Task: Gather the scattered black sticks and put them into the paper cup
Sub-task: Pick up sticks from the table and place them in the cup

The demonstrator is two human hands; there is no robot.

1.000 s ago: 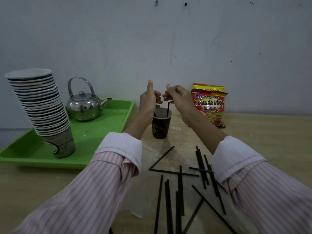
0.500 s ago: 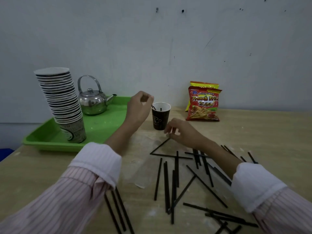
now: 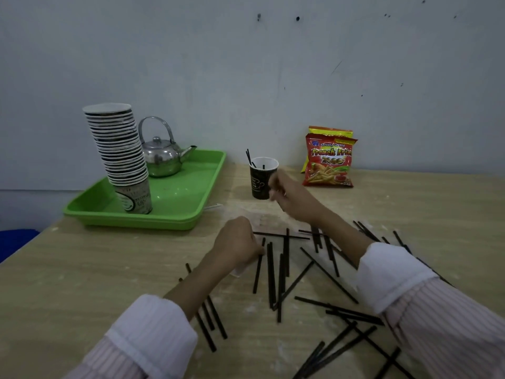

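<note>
Sticks (image 3: 284, 272), black and thin, are seen scattered flat on the wooden table (image 3: 109, 269), mostly in the near centre and near right. A central group of about five is laid with long axes running roughly from near to far, nearly parallel; one stick (image 3: 281, 236) is laid crosswise, left to right, at the far ends of that group; others to the right are set on diagonals and cross one another. Three more sticks (image 3: 211, 321) are partly hidden under the left forearm. The paper cup (image 3: 263, 179), dark with a white rim, is stood upright beyond the scatter, and a few sticks are seen leaning inside it, one tip projected above the rim toward the upper left. The left hand (image 3: 236, 243) is lowered to the table at the left edge of the central group, fingers curled inward and touching the nearest stick (image 3: 259, 265); whether that stick is gripped cannot be told. The right hand (image 3: 291, 198) is held just beside the cup on its right, blurred, fingers drawn together; a held stick cannot be confirmed. A green tray (image 3: 175, 214) with stacked cups (image 3: 120, 154) and a metal kettle (image 3: 161, 157) is placed at the far left, and snack bags (image 3: 329, 162) are propped against the wall at the far right.
</note>
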